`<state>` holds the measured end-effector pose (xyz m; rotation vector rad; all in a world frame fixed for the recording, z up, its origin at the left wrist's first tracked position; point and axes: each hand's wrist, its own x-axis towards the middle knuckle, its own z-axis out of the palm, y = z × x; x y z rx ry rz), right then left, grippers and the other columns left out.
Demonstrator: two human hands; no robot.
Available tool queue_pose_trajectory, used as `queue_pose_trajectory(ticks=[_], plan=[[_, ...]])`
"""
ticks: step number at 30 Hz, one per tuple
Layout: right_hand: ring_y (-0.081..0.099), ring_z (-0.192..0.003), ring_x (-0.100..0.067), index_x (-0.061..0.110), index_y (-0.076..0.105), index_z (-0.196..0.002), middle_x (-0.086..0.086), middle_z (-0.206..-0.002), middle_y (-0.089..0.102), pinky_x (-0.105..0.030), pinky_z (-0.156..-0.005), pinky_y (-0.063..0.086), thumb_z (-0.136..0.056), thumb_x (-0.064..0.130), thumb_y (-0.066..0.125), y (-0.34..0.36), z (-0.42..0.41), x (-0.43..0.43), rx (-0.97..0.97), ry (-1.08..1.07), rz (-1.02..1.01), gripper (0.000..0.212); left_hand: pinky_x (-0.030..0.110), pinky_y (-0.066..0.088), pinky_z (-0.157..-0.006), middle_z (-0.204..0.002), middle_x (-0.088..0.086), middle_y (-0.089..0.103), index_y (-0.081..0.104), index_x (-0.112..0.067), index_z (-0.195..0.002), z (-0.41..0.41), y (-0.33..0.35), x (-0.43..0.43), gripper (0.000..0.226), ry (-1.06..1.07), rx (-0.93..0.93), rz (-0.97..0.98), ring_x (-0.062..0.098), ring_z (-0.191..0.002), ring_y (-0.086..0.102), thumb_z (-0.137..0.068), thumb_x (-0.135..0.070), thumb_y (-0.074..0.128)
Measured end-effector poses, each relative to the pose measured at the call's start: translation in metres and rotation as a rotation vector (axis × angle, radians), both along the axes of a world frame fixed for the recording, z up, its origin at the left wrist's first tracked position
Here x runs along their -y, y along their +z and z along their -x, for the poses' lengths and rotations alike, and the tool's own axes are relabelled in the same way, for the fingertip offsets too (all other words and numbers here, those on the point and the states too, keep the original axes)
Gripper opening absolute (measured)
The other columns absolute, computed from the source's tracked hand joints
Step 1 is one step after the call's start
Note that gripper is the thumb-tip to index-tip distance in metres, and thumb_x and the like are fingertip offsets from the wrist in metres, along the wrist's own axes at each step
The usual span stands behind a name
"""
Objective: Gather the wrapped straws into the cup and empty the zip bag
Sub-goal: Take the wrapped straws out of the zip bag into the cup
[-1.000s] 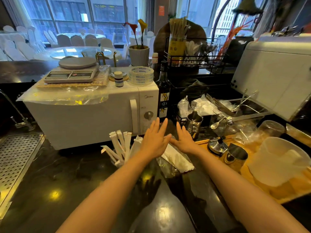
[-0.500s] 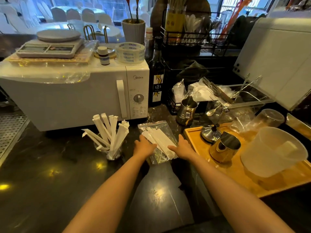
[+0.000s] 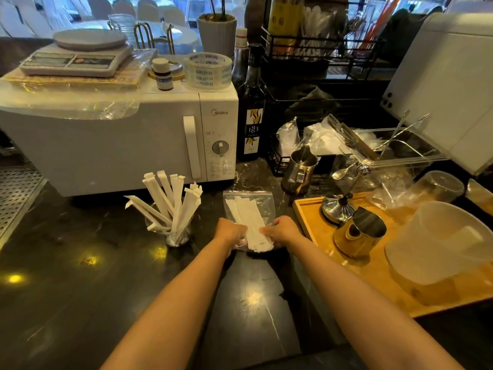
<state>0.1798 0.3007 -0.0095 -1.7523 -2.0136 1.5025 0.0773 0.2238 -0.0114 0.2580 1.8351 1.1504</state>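
Note:
A clear zip bag (image 3: pixel 262 202) lies flat on the dark counter with several white wrapped straws (image 3: pixel 249 218) inside it. Their near ends stick out between my hands. My left hand (image 3: pixel 230 232) pinches the bag's near left edge. My right hand (image 3: pixel 284 231) pinches its near right edge. To the left stands a small clear cup (image 3: pixel 179 236) holding several more wrapped straws (image 3: pixel 173 201) that fan upward.
A white microwave (image 3: pixel 120 145) stands behind the cup, with a scale and a tape roll on top. A dark bottle (image 3: pixel 252 108) and a steel pitcher (image 3: pixel 300 169) stand behind the bag. A wooden tray (image 3: pixel 373 265) with a gold pitcher and a plastic jug sits at the right.
Both hands came back from over the bag with spread fingers and closed on its near edge. The view tilted down and moved closer to the counter.

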Motion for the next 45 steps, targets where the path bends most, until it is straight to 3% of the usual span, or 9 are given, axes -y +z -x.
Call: queue_pose_trajectory(ticks=[5,9,12,20,24,27,31,36,45], plan=[[0.048,-0.053,-0.013,0.011,0.051,-0.06,-0.004,-0.059,0.051,-0.023,-0.051,0.04,-0.079,0.007,0.067,0.011,-0.005,0.005,-0.103,0.033,0.138,0.026,0.02,0.047,-0.046,-0.113,0.026,0.062,0.055,0.013,-0.11,0.001,0.009,0.009,0.031,-0.096,-0.062,0.012,0.036,-0.102,0.062,-0.08,0.007,0.057],[0.042,-0.05,-0.012,0.013,0.046,-0.06,-0.005,-0.058,0.05,-0.022,-0.048,0.034,-0.078,0.003,0.067,0.023,-0.011,0.011,-0.122,0.119,0.17,0.03,0.021,0.038,-0.05,-0.089,0.017,0.059,0.054,-0.005,-0.082,0.003,0.018,0.018,0.008,-0.205,-0.151,0.034,0.02,-0.073,0.057,-0.079,0.001,0.058],[0.046,-0.057,-0.013,0.014,0.041,-0.063,-0.004,-0.065,0.051,-0.024,-0.053,0.038,-0.075,-0.001,0.067,0.028,-0.016,0.014,-0.175,0.151,0.11,0.032,0.024,0.038,-0.055,-0.075,0.004,0.048,0.04,-0.016,-0.069,0.005,0.024,0.023,0.027,-0.2,-0.172,0.006,0.016,-0.069,0.046,-0.077,0.002,0.059],[0.057,-0.07,-0.014,0.019,0.041,-0.075,-0.002,-0.071,0.052,-0.019,-0.061,0.048,-0.07,-0.003,0.072,0.052,-0.021,0.023,-0.416,0.228,-0.136,0.038,0.03,0.052,-0.079,-0.105,0.007,0.058,0.05,-0.013,-0.108,0.011,0.066,0.041,0.031,-0.209,-0.207,-0.264,0.023,-0.097,0.059,-0.081,-0.002,0.06],[0.063,-0.098,-0.03,0.025,0.045,-0.085,-0.02,-0.101,0.062,-0.024,-0.071,0.052,-0.07,0.0,0.072,0.062,-0.017,0.032,-0.483,0.299,-0.113,0.039,0.028,0.055,-0.075,-0.097,0.001,0.062,0.055,-0.014,-0.098,0.021,0.088,0.056,0.018,-0.221,-0.263,-0.354,0.015,-0.086,0.063,-0.082,-0.008,0.06],[0.06,-0.093,-0.018,0.019,0.046,-0.096,-0.002,-0.099,0.06,-0.02,-0.068,0.053,-0.073,0.002,0.071,0.068,-0.015,0.044,-0.514,0.372,-0.11,0.038,0.025,0.053,-0.073,-0.091,-0.003,0.062,0.058,-0.015,-0.097,0.027,0.105,0.072,0.018,-0.203,-0.318,-0.398,0.014,-0.088,0.062,-0.081,-0.008,0.061],[0.061,-0.095,-0.014,0.011,0.056,-0.104,0.0,-0.101,0.062,-0.016,-0.071,0.051,-0.075,0.004,0.07,0.066,-0.013,0.061,-0.546,0.441,-0.073,0.033,0.024,0.055,-0.07,-0.089,-0.006,0.063,0.059,-0.02,-0.09,0.032,0.117,0.096,0.014,-0.203,-0.374,-0.445,0.01,-0.086,0.062,-0.081,-0.009,0.062],[0.062,-0.083,-0.002,0.015,0.058,-0.086,0.003,-0.09,0.064,-0.004,-0.06,0.049,-0.079,0.006,0.066,0.074,-0.004,0.082,-0.591,0.49,-0.039,0.014,0.01,0.053,-0.056,-0.086,-0.005,0.063,0.062,-0.014,-0.091,0.04,0.125,0.126,0.011,-0.168,-0.455,-0.439,0.007,-0.08,0.062,-0.08,-0.012,0.062],[0.063,-0.068,0.009,0.018,0.06,-0.072,0.006,-0.079,0.063,-0.007,-0.062,0.05,-0.08,0.005,0.063,0.104,0.01,0.101,-0.703,0.551,-0.105,0.016,0.017,0.049,-0.065,-0.079,-0.004,0.061,0.061,-0.021,-0.077,0.05,0.136,0.165,0.006,-0.178,-0.527,-0.427,0.007,-0.076,0.059,-0.082,-0.018,0.06]])
